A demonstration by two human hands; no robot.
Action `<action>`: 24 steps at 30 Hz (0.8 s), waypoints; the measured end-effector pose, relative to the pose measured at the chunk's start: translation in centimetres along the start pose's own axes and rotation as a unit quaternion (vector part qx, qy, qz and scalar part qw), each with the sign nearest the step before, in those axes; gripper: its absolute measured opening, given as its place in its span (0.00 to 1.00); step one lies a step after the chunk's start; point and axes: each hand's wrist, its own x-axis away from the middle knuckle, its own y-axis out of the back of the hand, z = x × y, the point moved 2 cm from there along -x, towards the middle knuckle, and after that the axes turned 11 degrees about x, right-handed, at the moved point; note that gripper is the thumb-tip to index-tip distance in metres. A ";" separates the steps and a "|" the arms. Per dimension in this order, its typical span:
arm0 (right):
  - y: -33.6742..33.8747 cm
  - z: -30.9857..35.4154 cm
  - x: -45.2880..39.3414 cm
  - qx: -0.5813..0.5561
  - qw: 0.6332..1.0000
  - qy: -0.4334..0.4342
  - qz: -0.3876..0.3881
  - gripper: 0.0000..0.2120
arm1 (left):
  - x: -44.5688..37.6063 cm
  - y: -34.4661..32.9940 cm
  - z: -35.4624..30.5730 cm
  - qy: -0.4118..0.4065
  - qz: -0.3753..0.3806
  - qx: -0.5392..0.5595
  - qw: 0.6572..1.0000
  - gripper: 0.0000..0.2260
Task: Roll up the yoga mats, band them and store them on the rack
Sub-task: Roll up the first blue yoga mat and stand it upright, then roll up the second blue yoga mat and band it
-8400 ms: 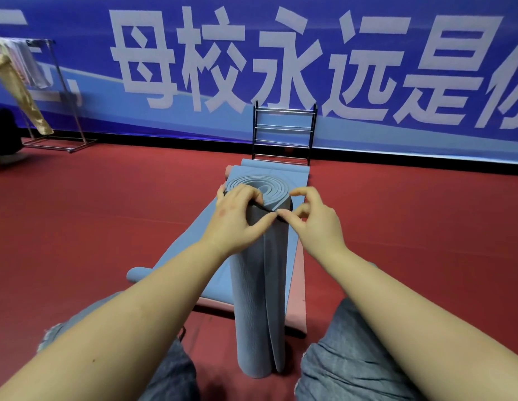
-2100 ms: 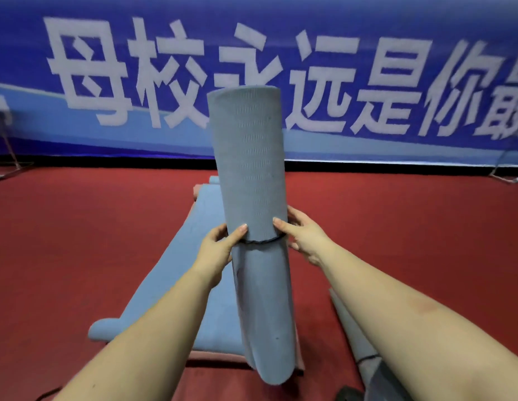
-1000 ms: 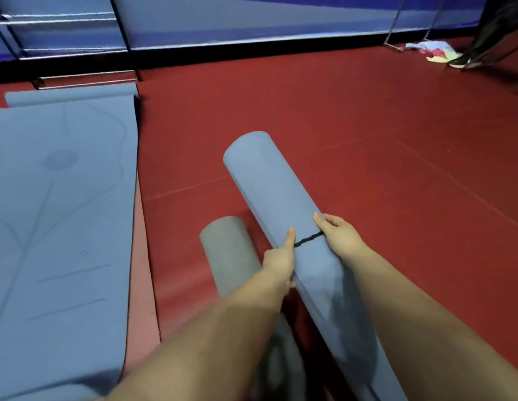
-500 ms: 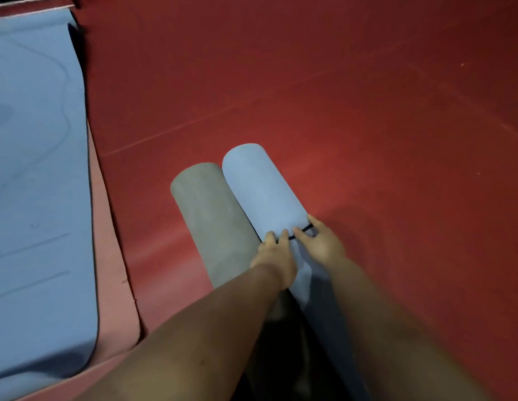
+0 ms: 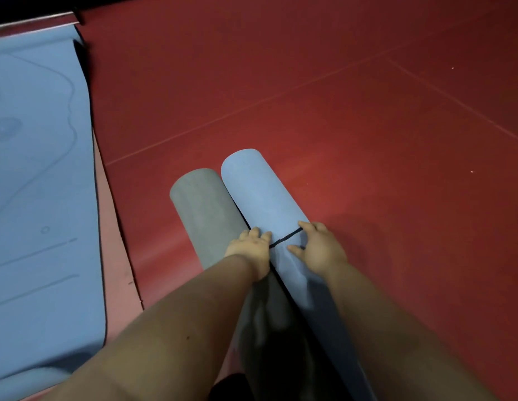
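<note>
A rolled blue yoga mat (image 5: pixel 260 198) lies on the red floor with a thin black band (image 5: pixel 285 238) around its middle. It touches a rolled grey mat (image 5: pixel 202 209) on its left. My left hand (image 5: pixel 250 248) holds the blue roll at its left side, at the seam between the two rolls, fingers curled by the band. My right hand (image 5: pixel 320 247) cups the roll's right side, thumb lying across the top just below the band. The near ends of both rolls are hidden under my forearms.
A flat blue mat (image 5: pixel 38 169) lies unrolled at the left on top of a pink mat (image 5: pixel 116 241). The metal foot of the rack (image 5: pixel 35 21) shows at the top left edge. Red floor (image 5: pixel 367 125) stretches to the right and ahead.
The banded blue roll has come down from upright in front of me to the floor beside the grey roll. Both hands stayed at the band.
</note>
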 end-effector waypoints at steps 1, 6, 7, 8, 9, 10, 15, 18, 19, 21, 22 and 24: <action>0.3 0.2 0.4 0.028 1.000 0.009 0.005 0.32 | 0.3 0.5 0.0 -0.005 -0.005 -0.007 1.000 0.26; 2.7 2.7 2.8 0.124 0.991 0.052 0.000 0.31 | 2.8 4.0 0.6 -0.044 -0.001 -0.059 0.997 0.29; 3.5 3.6 3.2 0.130 0.990 0.061 -0.002 0.31 | 3.4 4.9 0.9 -0.046 0.003 -0.072 0.996 0.30; 4.3 4.8 3.9 0.134 0.988 0.073 -0.004 0.31 | 4.4 5.9 1.4 -0.042 0.003 -0.081 0.996 0.31; 5.1 6.1 4.5 0.137 0.987 0.087 -0.006 0.31 | 5.4 6.9 2.0 -0.031 0.002 -0.086 0.996 0.32; 5.8 7.6 5.2 0.139 0.985 0.103 -0.011 0.31 | 6.5 8.0 2.6 -0.015 -0.003 -0.089 0.996 0.32; 9.9 17.7 10.0 0.178 0.961 0.201 -0.062 0.31 | 15.1 13.9 7.5 0.029 -0.087 -0.110 0.990 0.30; 11.9 24.6 13.8 0.195 0.940 0.260 -0.104 0.30 | 21.6 16.7 11.5 0.057 -0.152 -0.096 0.982 0.30; 12.3 26.9 15.2 0.200 0.932 0.280 -0.116 0.30 | 23.9 17.4 12.9 0.068 -0.172 -0.087 0.979 0.30; 12.5 31.7 18.4 0.215 0.913 0.321 -0.131 0.31 | 28.7 18.2 16.0 0.087 -0.201 -0.074 0.973 0.29; 12.3 34.1 20.1 0.222 0.903 0.343 -0.133 0.31 | 31.1 18.3 17.7 0.097 -0.210 -0.071 0.970 0.28; 11.7 38.6 23.4 0.237 0.882 0.385 -0.135 0.31 | 35.9 18.2 21.2 0.123 -0.218 -0.068 0.966 0.28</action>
